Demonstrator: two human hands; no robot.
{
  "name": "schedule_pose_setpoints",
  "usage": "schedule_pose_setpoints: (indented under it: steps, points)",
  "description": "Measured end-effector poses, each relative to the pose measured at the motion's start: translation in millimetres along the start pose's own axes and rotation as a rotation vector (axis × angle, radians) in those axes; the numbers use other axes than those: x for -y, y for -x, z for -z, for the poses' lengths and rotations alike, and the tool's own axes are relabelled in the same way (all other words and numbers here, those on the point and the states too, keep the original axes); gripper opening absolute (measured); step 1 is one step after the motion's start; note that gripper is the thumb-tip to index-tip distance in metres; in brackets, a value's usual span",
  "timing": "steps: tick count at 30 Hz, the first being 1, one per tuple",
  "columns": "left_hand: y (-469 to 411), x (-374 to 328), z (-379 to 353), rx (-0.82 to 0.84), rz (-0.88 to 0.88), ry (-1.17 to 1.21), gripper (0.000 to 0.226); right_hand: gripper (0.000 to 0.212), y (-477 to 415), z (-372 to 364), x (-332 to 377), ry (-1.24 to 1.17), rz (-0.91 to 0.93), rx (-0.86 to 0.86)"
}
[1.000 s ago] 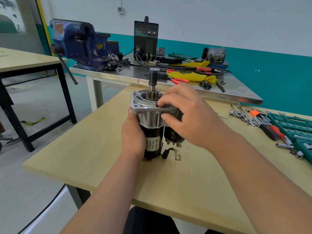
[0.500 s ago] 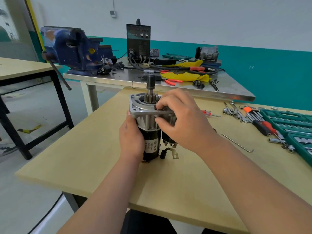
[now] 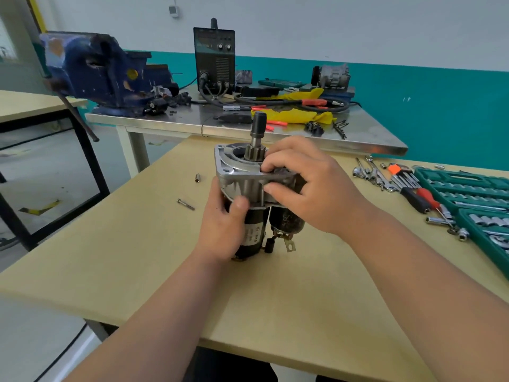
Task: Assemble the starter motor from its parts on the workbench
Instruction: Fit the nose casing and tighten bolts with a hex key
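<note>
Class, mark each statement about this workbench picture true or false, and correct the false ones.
1. The starter motor stands upright on the wooden bench, shaft up. True.
2. The left hand lies flat on the bench. False: it grips the motor's black body.
3. A loose bolt lies on the bench left of the motor. True.
4. The blue vise shares the motor's bench. False: it stands on the metal table behind.
5. The right hand holds a screwdriver. False: it grips the motor's silver housing.

Label [image 3: 254, 235] on starter motor [image 3: 240, 183] blurred (nothing legible).
</note>
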State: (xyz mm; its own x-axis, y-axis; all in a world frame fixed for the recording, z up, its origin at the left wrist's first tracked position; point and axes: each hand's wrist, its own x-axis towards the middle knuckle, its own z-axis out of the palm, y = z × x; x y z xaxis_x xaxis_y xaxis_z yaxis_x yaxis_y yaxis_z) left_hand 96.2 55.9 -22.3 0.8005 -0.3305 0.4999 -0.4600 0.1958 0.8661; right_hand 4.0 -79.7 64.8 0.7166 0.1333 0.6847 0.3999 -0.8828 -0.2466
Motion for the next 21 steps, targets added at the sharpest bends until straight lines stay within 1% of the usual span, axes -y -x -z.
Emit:
schedule_pose_setpoints:
  steps: [2, 3, 5, 8, 11, 15, 17, 20, 21]
  points:
    - [0, 7, 5, 0.047, -0.022, 0.025, 0.077, 0.021, -6, -1, 2, 0.006, 0.021, 0.03]
    - [0, 9, 8, 0.065, -0.019, 0.034, 0.082, 0.021, -9, -1, 4, 0.01, 0.026, 0.051]
    - [-1, 11, 13, 0.08, -0.011, 0.026, 0.081, 0.02, -15, -1, 6, 0.015, 0.032, 0.096]
    - [-2, 14, 18, 0.067, 0.004, -0.004, 0.069, 0.019, -20, 3, 7, -0.002, 0.024, 0.161]
    - [-2, 16, 21, 0.056, 0.034, 0.018, 0.071, 0.02, -24, 4, 10, -0.025, 0.017, 0.195]
    - [-1, 13, 20, 0.046, 0.042, 0.034, 0.076, 0.019, -27, 2, 16, -0.003, 0.02, 0.197]
    - [0, 9, 20, 0.053, 0.037, 0.052, 0.086, 0.018, -28, 0, 19, 0.012, 0.022, 0.211]
    - [1, 2, 19, 0.061, 0.047, 0.053, 0.109, 0.01, -32, 1, 24, 0.013, 0.003, 0.21]
    - [2, 1, 19, 0.06, 0.047, 0.039, 0.112, 0.007, -35, 2, 25, 0.009, -0.009, 0.21]
